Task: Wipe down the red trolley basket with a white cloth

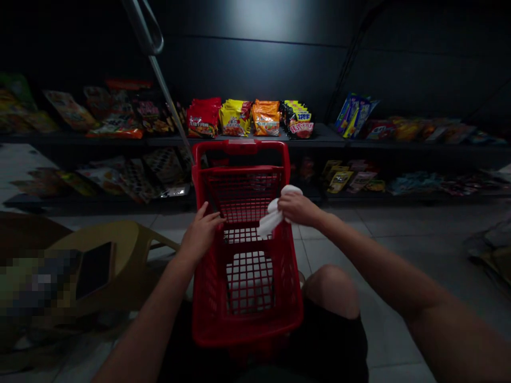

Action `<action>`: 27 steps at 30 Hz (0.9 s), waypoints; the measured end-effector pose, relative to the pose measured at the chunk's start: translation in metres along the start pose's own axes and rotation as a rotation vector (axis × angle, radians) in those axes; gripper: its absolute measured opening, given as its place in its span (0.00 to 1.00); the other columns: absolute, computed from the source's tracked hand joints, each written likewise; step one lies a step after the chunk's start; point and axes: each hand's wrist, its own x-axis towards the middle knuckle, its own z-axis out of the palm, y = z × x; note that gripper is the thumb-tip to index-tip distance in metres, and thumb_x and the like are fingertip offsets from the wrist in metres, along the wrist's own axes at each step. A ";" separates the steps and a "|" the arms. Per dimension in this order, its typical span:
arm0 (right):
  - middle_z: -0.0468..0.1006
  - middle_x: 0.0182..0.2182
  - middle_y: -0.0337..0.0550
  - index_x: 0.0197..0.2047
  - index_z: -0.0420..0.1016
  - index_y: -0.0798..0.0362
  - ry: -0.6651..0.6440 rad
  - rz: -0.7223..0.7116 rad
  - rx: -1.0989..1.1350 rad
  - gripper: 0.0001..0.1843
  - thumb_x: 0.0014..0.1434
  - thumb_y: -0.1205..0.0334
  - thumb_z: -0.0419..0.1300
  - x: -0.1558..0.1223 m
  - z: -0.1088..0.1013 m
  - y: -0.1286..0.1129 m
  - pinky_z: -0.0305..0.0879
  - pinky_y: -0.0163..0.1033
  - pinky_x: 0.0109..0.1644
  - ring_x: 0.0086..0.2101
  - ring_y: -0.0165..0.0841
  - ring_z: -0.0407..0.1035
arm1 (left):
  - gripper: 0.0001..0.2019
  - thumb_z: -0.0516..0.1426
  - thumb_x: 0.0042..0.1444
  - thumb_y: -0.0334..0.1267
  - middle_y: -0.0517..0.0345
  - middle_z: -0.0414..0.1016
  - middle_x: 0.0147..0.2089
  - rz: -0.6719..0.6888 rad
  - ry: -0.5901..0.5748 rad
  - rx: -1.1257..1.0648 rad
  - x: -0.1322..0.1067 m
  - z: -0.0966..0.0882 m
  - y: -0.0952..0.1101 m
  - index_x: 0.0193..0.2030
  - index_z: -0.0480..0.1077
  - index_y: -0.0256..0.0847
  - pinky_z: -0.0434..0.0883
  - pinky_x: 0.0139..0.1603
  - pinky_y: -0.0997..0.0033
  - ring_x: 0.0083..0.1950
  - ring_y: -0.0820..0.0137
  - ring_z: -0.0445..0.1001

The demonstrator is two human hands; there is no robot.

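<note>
A red plastic shopping basket cart (247, 334) stands between my knees, its mesh inside showing floor tiles through the holes. My right hand (299, 207) is closed around a white cloth (271, 219) at the cart's right rim, and one end of the cloth hangs over the inner side. On the opposite rim lies my left hand (202, 231), its fingers stretched apart and holding nothing. The cart's raised handle frame (239, 146) is at the far end, toward the shelf.
Ahead runs a dark shelf (323, 133) with several red, yellow and orange snack packets (266, 118). More bags fill the lower tier (159, 173). To my left is a yellowish stool (123, 239) bearing a dark flat tablet-like object (95, 268). A metal pole (165, 90) slants behind the cart.
</note>
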 end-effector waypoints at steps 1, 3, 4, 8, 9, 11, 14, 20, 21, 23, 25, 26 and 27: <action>0.77 0.43 0.50 0.37 0.75 0.54 0.127 0.081 0.023 0.10 0.57 0.72 0.53 0.006 0.006 0.017 0.58 0.47 0.56 0.46 0.39 0.67 | 0.20 0.47 0.62 0.28 0.52 0.75 0.61 -0.002 -0.001 0.014 0.000 0.000 0.001 0.52 0.78 0.41 0.58 0.72 0.49 0.77 0.59 0.40; 0.77 0.45 0.49 0.36 0.74 0.53 0.349 0.206 0.124 0.12 0.56 0.73 0.52 0.013 0.021 0.033 0.57 0.49 0.61 0.50 0.40 0.66 | 0.20 0.47 0.62 0.30 0.52 0.75 0.61 -0.011 -0.005 0.049 0.001 -0.001 0.003 0.52 0.78 0.40 0.59 0.71 0.48 0.77 0.57 0.40; 0.78 0.44 0.47 0.34 0.74 0.52 0.423 0.242 0.189 0.12 0.55 0.73 0.51 0.013 0.030 0.030 0.56 0.50 0.63 0.52 0.39 0.66 | 0.20 0.47 0.62 0.30 0.52 0.75 0.61 -0.016 -0.008 0.064 0.001 -0.001 0.004 0.52 0.78 0.40 0.59 0.71 0.47 0.77 0.56 0.40; 0.79 0.37 0.44 0.32 0.73 0.50 0.472 0.312 0.417 0.12 0.54 0.73 0.51 -0.017 0.052 -0.028 0.49 0.54 0.68 0.60 0.40 0.60 | 0.20 0.48 0.62 0.31 0.51 0.74 0.61 -0.044 -0.024 0.110 0.001 -0.005 0.008 0.52 0.78 0.40 0.60 0.70 0.48 0.77 0.56 0.43; 0.79 0.37 0.44 0.33 0.73 0.50 0.449 0.326 0.468 0.11 0.54 0.72 0.51 -0.031 0.053 -0.048 0.49 0.54 0.68 0.62 0.40 0.59 | 0.20 0.48 0.61 0.30 0.50 0.74 0.62 -0.050 -0.032 0.123 0.000 -0.006 0.008 0.52 0.78 0.40 0.61 0.70 0.48 0.77 0.56 0.43; 0.80 0.38 0.45 0.33 0.72 0.50 0.412 0.347 0.569 0.10 0.55 0.71 0.51 -0.062 0.052 -0.090 0.51 0.55 0.68 0.62 0.40 0.58 | 0.21 0.47 0.60 0.29 0.51 0.73 0.62 -0.060 -0.045 0.152 -0.001 -0.008 0.009 0.51 0.78 0.40 0.60 0.71 0.49 0.76 0.57 0.44; 0.80 0.38 0.44 0.32 0.70 0.49 0.413 0.338 0.689 0.09 0.56 0.70 0.51 -0.105 0.045 -0.148 0.56 0.55 0.65 0.59 0.40 0.63 | 0.22 0.47 0.59 0.27 0.52 0.72 0.63 -0.068 -0.043 0.189 -0.003 -0.011 0.009 0.51 0.78 0.40 0.60 0.71 0.52 0.76 0.58 0.45; 0.77 0.33 0.39 0.34 0.70 0.49 0.151 0.075 0.472 0.06 0.59 0.68 0.54 -0.119 0.032 -0.240 0.64 0.49 0.57 0.41 0.35 0.71 | 0.21 0.46 0.60 0.29 0.48 0.71 0.64 -0.082 -0.046 0.168 -0.003 -0.010 0.009 0.51 0.78 0.38 0.58 0.72 0.54 0.77 0.59 0.43; 0.76 0.33 0.39 0.34 0.69 0.50 0.092 -0.002 0.405 0.04 0.61 0.66 0.55 -0.110 0.033 -0.252 0.66 0.46 0.51 0.38 0.34 0.70 | 0.21 0.46 0.61 0.30 0.49 0.71 0.64 -0.080 -0.046 0.169 -0.003 -0.009 0.009 0.51 0.78 0.38 0.58 0.72 0.54 0.77 0.59 0.42; 0.75 0.35 0.40 0.35 0.69 0.51 0.016 -0.121 0.303 0.06 0.64 0.62 0.55 -0.089 0.038 -0.273 0.67 0.42 0.40 0.35 0.34 0.69 | 0.21 0.46 0.61 0.31 0.50 0.70 0.65 -0.072 -0.046 0.183 -0.003 -0.007 0.006 0.51 0.78 0.39 0.57 0.72 0.54 0.77 0.60 0.41; 0.74 0.36 0.40 0.38 0.70 0.51 -0.016 -0.151 0.250 0.07 0.67 0.61 0.53 -0.071 0.044 -0.287 0.64 0.40 0.34 0.33 0.33 0.68 | 0.21 0.46 0.62 0.31 0.50 0.70 0.65 -0.059 -0.047 0.195 -0.002 -0.005 0.003 0.52 0.78 0.39 0.56 0.73 0.54 0.77 0.60 0.40; 0.73 0.36 0.40 0.40 0.70 0.52 -0.027 -0.146 0.241 0.07 0.67 0.62 0.52 -0.065 0.046 -0.290 0.63 0.40 0.32 0.32 0.32 0.68 | 0.21 0.46 0.62 0.31 0.50 0.70 0.65 -0.049 -0.051 0.197 -0.002 -0.005 0.001 0.52 0.77 0.39 0.55 0.73 0.54 0.77 0.61 0.40; 0.73 0.36 0.40 0.40 0.70 0.52 -0.038 -0.138 0.240 0.06 0.67 0.61 0.53 -0.062 0.048 -0.291 0.61 0.39 0.30 0.31 0.32 0.67 | 0.21 0.46 0.62 0.31 0.50 0.70 0.65 -0.039 -0.055 0.197 -0.002 -0.005 -0.001 0.53 0.77 0.39 0.54 0.73 0.54 0.77 0.62 0.41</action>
